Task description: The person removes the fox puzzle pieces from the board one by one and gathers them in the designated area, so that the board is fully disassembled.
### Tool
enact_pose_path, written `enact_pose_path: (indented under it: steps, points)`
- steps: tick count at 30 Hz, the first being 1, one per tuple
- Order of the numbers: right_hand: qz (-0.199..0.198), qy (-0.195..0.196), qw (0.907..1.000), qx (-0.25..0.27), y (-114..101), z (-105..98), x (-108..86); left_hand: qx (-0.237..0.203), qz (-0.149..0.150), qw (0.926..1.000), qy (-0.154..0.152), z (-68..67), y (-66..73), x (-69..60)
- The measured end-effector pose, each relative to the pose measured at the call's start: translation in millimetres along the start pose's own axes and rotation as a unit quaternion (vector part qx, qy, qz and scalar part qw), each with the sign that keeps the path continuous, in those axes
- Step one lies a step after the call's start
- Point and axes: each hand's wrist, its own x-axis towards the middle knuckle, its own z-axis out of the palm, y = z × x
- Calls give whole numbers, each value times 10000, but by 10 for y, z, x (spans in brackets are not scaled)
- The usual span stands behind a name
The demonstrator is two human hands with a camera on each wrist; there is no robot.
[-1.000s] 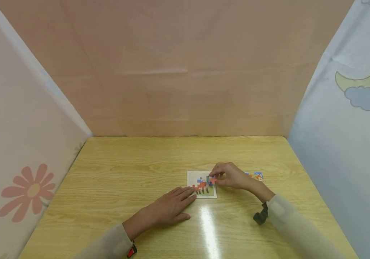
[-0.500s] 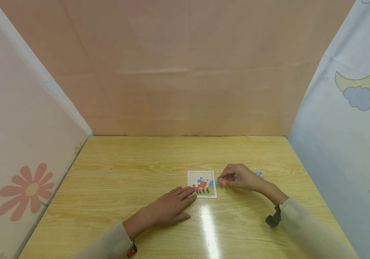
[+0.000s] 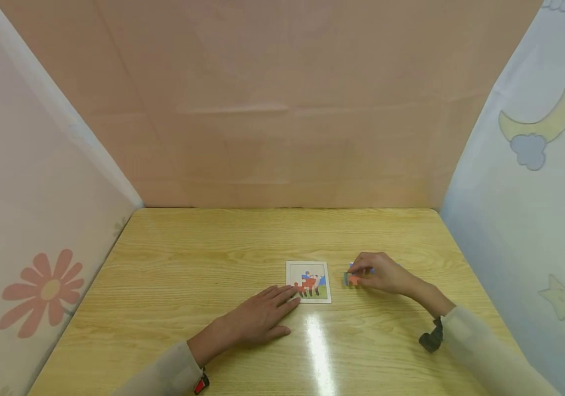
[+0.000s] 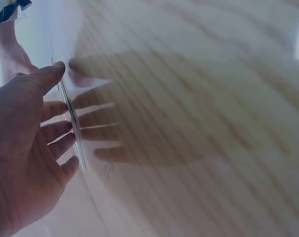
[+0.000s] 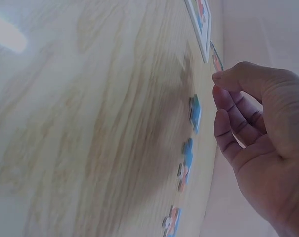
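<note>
A square puzzle board (image 3: 307, 264) with a pale frame lies flat on the table, a partly assembled red animal picture inside it. My left hand (image 3: 260, 316) rests with straight fingers on the board's lower left edge; in the left wrist view those fingers (image 4: 58, 131) reach over its rim. To the right of the board, apart from it, my right hand (image 3: 381, 273) pinches an orange and green puzzle piece (image 3: 353, 280) between thumb and fingertips. The right wrist view shows this piece (image 5: 217, 58) held up off the table, partly hidden by the thumb.
Loose puzzle pieces lie in a row under and beside my right hand: a blue one (image 5: 194, 116), a blue and orange one (image 5: 186, 163) and another (image 5: 172, 222). Fabric walls border the wooden table (image 3: 203, 242) at the back and sides.
My right hand has moved right, away from the board, carrying the pinched puzzle piece from over the picture's right side. The left hand has stayed in place.
</note>
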Motion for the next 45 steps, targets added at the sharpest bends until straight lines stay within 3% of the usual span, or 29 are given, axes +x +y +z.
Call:
enact_pose_path:
  steps: [10, 22, 45]
  points:
    - [119, -69, 9999, 24, 33, -9, -93, 6, -46, 9999, -90, 4, 0, -3]
    - [-148, -73, 9998, 74, 134, 46, -197, 66, -50, 9999, -99, 6, 1, -2]
    - [-66, -21, 10000, -42, 155, 51, -241, -48, -29, 9999, -120, -1, -10, 5]
